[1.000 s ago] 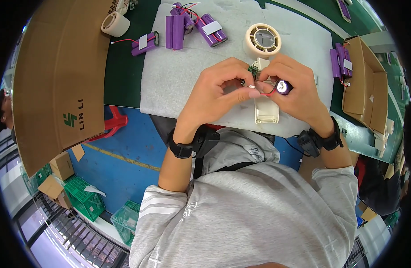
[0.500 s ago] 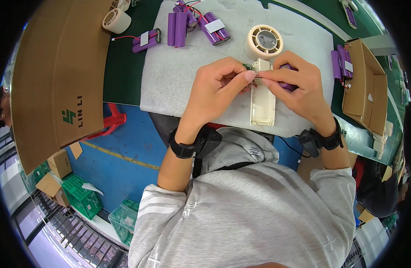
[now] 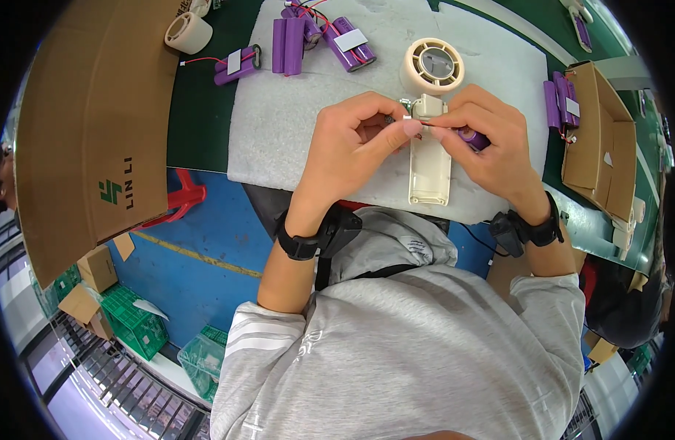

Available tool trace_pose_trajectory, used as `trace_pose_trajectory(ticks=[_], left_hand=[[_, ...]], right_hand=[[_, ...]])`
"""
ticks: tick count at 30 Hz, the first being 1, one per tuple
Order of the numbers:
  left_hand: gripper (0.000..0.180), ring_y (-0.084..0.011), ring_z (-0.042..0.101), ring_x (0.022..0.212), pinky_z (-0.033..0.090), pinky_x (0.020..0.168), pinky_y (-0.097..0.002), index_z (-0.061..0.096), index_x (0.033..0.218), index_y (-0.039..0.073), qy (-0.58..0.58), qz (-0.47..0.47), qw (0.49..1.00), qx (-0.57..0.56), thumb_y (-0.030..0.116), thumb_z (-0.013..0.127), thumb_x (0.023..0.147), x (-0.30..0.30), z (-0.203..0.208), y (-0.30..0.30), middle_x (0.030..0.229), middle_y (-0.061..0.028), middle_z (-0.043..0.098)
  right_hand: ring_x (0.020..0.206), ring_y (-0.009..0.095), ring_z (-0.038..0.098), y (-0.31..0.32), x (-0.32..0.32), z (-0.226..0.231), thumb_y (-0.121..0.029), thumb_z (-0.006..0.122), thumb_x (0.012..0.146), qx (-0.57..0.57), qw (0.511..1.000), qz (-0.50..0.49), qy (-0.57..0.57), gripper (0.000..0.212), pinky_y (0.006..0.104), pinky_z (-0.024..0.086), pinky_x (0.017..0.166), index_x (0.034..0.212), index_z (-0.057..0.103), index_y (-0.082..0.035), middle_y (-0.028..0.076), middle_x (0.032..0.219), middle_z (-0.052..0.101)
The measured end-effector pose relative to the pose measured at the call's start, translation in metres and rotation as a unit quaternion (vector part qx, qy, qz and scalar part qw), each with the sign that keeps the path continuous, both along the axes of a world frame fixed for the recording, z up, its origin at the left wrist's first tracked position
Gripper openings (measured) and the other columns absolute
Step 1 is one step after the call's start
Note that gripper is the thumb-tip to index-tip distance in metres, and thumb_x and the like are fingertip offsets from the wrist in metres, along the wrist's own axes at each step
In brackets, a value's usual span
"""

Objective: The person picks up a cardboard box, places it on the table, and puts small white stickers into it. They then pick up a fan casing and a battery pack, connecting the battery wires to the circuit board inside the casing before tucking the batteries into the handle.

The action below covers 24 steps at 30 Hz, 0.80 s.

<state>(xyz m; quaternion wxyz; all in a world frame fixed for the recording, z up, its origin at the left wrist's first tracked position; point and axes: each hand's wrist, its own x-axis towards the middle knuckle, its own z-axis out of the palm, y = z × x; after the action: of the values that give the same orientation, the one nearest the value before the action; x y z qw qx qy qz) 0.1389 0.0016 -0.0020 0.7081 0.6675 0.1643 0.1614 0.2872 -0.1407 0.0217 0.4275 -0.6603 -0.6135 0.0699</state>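
Note:
My left hand is closed, its thumb and forefinger pinched by a small white plug and a bit of green circuit board. Opposite it, my right hand pinches thin red and black wires between thumb and forefinger. A purple battery pack is tucked under the right hand's fingers, largely hidden. Below the fingertips lies a long cream plastic housing, its hollow side up. At its far end stands a round cream fan head with a spoked ring. The fingers partly cover the wires' ends.
Several purple battery packs lie on the white foam mat at the far left. A large cardboard box rises on the left. At the right sit an open carton and another purple pack.
The white plug now shows at my left fingertips, and the red wire is more visible between my hands. My right fingers have shifted slightly, uncovering the end of the battery pack.

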Motion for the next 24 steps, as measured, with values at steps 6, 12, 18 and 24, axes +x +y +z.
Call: trace_pose_trajectory(ticks=[6,12,18,24], left_hand=[[0.013,-0.0096,0.064,0.072,0.052,0.065,-0.0218,0.066,0.092,-0.003,-0.009,-0.010,0.999,-0.036,0.007,0.071,0.084,-0.0003,-0.0005,0.0018,0.081,-0.0053,0.068],[0.013,-0.0097,0.064,0.069,0.052,0.063,-0.0221,0.067,0.092,-0.003,-0.016,-0.007,1.000,0.012,0.007,0.071,0.084,0.0001,-0.0018,0.0013,0.080,-0.0056,0.068],[0.014,-0.0096,0.063,0.067,0.051,0.061,-0.0219,0.068,0.090,-0.003,-0.005,0.002,0.998,0.056,0.009,0.072,0.084,0.0006,-0.0009,0.0000,0.078,-0.0064,0.068],[0.020,-0.0084,0.062,0.074,0.051,0.067,-0.0212,0.067,0.099,-0.002,-0.006,-0.032,0.999,0.000,0.004,0.073,0.081,-0.0014,-0.0002,0.0042,0.087,-0.0052,0.067]], right_hand=[[0.062,0.017,0.055,0.0002,0.0004,-0.0005,0.003,0.070,0.073,0.009,1.000,0.002,0.022,0.012,0.0266,0.041,0.053,0.084,0.067,0.000,0.008,0.077,0.058],[0.062,0.019,0.055,0.0015,0.0012,-0.0030,0.003,0.070,0.073,-0.007,1.000,0.023,-0.007,0.011,0.0274,0.041,0.053,0.083,0.067,0.000,0.009,0.075,0.057],[0.061,0.019,0.055,0.0029,-0.0015,-0.0065,0.001,0.072,0.073,-0.010,0.999,0.032,-0.027,0.011,0.0285,0.042,0.053,0.083,0.067,0.000,0.008,0.074,0.057],[0.061,0.018,0.054,0.0018,-0.0033,-0.0050,0.000,0.072,0.074,-0.009,1.000,0.003,-0.009,0.010,0.0283,0.041,0.053,0.083,0.067,-0.001,0.007,0.074,0.057]])
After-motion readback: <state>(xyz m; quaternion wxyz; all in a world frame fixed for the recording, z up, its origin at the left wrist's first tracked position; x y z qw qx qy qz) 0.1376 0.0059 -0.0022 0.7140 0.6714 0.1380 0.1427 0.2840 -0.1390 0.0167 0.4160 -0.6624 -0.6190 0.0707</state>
